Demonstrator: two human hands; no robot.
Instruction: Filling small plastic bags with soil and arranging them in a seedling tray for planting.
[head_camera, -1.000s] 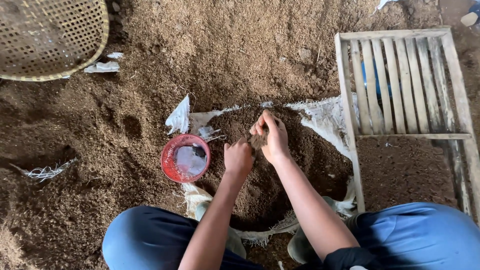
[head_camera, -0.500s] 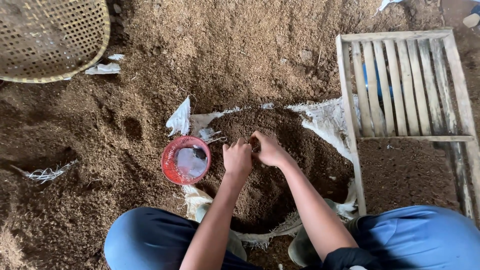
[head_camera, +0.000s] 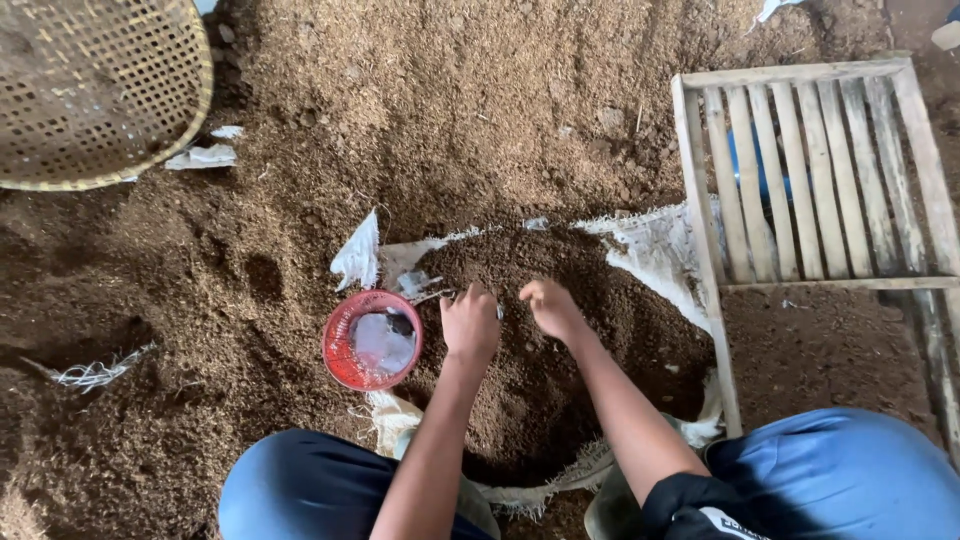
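Sawdust-like floor surrounds an opened sack (head_camera: 660, 250) of soil (head_camera: 560, 380). Left hand (head_camera: 470, 325) and right hand (head_camera: 548, 308) press loosely curled into it, gripping nothing visible; red bowl (head_camera: 372, 340) sits near.

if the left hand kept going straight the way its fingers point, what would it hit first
Probably the dark soil heaped on the torn white sack: the left hand points away from the person, over the heap. The sack's ragged far edge comes next; depth is unclear.
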